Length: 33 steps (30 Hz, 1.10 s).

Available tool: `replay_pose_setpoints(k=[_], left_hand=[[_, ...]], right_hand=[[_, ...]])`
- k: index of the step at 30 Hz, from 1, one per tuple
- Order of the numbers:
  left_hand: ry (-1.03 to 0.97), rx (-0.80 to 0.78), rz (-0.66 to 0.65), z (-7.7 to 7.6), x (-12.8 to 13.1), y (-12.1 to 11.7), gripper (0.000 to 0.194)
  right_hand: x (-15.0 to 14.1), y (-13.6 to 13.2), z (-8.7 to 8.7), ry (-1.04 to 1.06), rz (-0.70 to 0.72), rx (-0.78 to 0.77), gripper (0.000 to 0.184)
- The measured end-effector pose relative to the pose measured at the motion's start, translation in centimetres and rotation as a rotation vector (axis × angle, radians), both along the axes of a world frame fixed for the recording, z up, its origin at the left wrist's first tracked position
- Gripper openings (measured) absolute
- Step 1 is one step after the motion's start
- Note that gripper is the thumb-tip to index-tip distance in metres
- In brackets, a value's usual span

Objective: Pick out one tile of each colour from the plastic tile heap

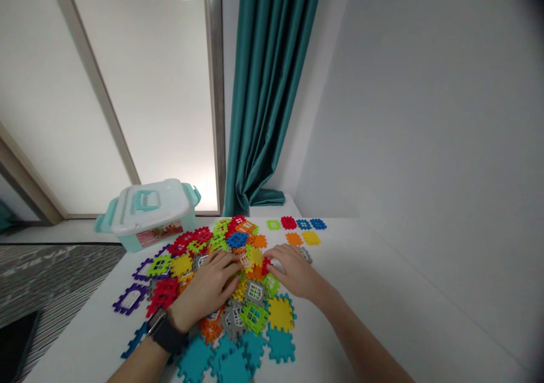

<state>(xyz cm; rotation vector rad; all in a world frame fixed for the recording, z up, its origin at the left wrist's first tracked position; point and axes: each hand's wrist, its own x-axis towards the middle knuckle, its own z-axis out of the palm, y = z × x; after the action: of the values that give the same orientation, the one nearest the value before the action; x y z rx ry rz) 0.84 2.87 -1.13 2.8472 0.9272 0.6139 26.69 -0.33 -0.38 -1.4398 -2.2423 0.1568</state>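
Looks early: have only two short rows of loose tiles laid out near tabletop's far edge, with bulk in a pile stretching toward near edge. Have left hand over pile, fingers slightly spread, right hand beside a red tile, fingers curled; can't tell pinching from touching on either.

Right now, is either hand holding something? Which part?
I can't tell: the right hand is at a red interlocking piece, the left hand over the pile, with any grip hidden.

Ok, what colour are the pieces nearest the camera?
Those pieces are turquoise, seen best in the head view.
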Motion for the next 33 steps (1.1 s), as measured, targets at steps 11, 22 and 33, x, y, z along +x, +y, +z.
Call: replay_pose_setpoints(k=[11, 22, 33], left_hand=[[-0.023, -0.01, 0.03, -0.4, 0.3, -0.5, 0.025], [-0.018, -0.025, 0.025, -0.7, 0.3, -0.2, 0.025], [-0.085, 0.021, 0.026, -0.6, 0.4, -0.4, 0.021]], right_hand=[[1.5, -0.7, -3.6, 0.076, -0.025, 0.077, 0.018], [1.2, -0.6, -4.1, -0.042, -0.057, -0.022, 0.016], [0.4, -0.7, -4.0, -0.043, -0.048, 0.037, 0.015]])
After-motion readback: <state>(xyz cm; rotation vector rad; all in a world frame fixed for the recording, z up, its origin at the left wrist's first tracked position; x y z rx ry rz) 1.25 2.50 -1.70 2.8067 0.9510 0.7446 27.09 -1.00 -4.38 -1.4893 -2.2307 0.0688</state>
